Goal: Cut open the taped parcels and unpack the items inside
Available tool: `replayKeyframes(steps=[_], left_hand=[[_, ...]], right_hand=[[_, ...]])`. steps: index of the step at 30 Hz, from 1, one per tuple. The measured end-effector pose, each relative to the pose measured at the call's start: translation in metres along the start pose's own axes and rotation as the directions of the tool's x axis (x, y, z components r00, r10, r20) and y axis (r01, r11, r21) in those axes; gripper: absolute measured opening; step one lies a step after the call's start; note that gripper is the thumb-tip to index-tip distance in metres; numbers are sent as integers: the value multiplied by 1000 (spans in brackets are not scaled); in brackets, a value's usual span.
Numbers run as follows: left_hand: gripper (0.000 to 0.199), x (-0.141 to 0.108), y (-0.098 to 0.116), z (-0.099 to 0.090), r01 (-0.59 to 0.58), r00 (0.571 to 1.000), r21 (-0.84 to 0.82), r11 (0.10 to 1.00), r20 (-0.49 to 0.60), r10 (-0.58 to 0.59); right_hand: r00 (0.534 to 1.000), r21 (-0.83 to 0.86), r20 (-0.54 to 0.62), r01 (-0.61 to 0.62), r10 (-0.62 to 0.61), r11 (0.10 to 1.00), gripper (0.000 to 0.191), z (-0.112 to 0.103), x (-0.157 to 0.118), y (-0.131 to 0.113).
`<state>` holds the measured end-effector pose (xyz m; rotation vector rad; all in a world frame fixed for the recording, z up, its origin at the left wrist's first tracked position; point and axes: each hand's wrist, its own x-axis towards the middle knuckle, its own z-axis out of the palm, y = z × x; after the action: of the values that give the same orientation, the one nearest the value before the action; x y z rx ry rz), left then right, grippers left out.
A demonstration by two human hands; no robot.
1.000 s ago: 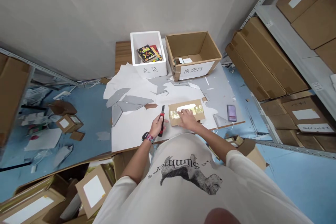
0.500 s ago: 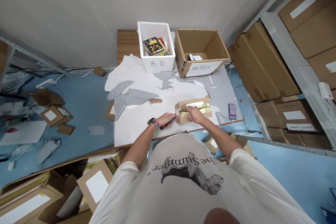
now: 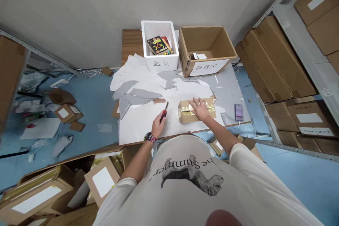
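Knife hovering upright in closed left grip just beside taped cardboard parcel, open right grip pressing flat on parcel atop white-covered surface, tape-slitting seemingly under way, next move apparently calling for blade back on gold tape.

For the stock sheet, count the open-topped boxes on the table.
2: a white foam box at the far end of the table, and a brown cardboard box directly beside it, to its right.
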<state>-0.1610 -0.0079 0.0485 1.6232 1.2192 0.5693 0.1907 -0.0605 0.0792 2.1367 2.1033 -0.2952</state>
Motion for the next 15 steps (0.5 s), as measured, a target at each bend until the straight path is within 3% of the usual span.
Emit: replayKeyframes(steps=[2, 5, 11, 15], left_hand=[[62, -8, 7, 9, -181, 977, 181, 967, 146, 155], [61, -5, 23, 23, -312, 913, 419, 853, 379, 148], [59, 23, 43, 23, -326, 913, 681, 656, 408, 30], [58, 46, 48, 8, -441, 860, 701, 560, 510, 38]], right_hand=[[998, -21, -31, 47, -48, 999, 64, 7, 4, 5], [995, -2, -85, 54, -54, 999, 61, 16, 9, 10], [993, 67, -102, 68, -61, 995, 59, 20, 14, 9], [992, 104, -88, 103, -94, 989, 59, 19, 13, 10]])
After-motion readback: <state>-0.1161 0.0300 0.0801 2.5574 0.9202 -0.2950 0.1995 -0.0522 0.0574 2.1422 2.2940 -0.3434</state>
